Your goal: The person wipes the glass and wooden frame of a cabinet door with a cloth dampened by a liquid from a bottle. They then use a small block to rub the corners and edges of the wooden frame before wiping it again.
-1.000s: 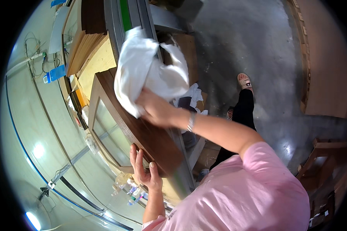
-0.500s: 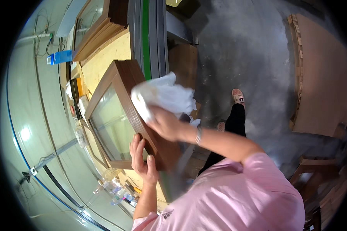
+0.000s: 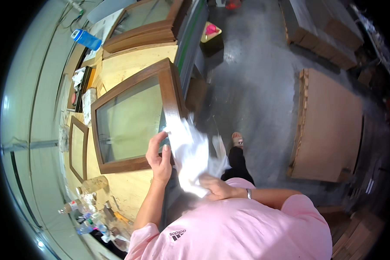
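Note:
A brown wooden frame with a glass pane (image 3: 130, 167) lies tilted on a pale wooden workbench (image 3: 136, 60), its thick side toward me. My left hand (image 3: 159, 161) is closed around the frame's near right corner, thumb on the outer side and fingers over the rail. My right hand (image 3: 219, 189) grips a crumpled white cloth (image 3: 190, 160), close in front of my body. The cloth is blurred; it hangs along the frame's right side and hides part of it, reaching up near my left fingertips.
More glazed wooden frames (image 3: 138, 44) are stacked at the bench's far end, beside a blue bottle (image 3: 86, 40). A smaller frame (image 3: 72, 147) lies left. Clear bottles (image 3: 94, 185) and clutter occupy the near left. A large brown board stack (image 3: 327, 125) stands on the floor at right.
My right hand has drawn the cloth back along the frame's side toward my body. The left hand stays at the corner, its fingers now more bent. The whole view has shifted.

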`<state>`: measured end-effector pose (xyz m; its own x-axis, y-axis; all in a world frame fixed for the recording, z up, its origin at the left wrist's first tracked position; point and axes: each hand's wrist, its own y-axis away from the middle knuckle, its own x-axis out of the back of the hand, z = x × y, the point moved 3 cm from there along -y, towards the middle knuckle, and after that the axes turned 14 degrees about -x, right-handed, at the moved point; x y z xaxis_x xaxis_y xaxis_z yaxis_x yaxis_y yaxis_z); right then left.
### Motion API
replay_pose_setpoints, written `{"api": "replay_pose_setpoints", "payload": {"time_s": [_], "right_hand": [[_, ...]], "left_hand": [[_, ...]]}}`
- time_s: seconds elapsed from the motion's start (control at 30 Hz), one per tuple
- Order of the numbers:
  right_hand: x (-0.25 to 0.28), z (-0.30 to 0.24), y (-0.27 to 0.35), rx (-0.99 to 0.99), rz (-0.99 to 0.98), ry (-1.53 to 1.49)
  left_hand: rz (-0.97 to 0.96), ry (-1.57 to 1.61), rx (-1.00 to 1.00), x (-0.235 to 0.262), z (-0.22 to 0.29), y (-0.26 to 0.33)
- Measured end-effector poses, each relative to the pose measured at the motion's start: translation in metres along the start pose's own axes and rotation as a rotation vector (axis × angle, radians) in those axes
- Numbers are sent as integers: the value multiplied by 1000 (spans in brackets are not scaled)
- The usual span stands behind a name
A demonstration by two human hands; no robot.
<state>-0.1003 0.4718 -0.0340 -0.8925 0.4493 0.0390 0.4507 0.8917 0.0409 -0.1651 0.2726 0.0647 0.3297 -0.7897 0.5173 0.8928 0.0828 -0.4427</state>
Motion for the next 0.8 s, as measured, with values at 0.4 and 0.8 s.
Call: {"api": "replay_pose_setpoints", "payload": {"time_s": [0.4,0.8], "right_hand": [[106,-140,-76,-94,-90,31],[209,-27,-211,-671,351,-691]], "left_hand": [[273,238,294,87,53,123],[352,-988,716,308,-29,176]]}}
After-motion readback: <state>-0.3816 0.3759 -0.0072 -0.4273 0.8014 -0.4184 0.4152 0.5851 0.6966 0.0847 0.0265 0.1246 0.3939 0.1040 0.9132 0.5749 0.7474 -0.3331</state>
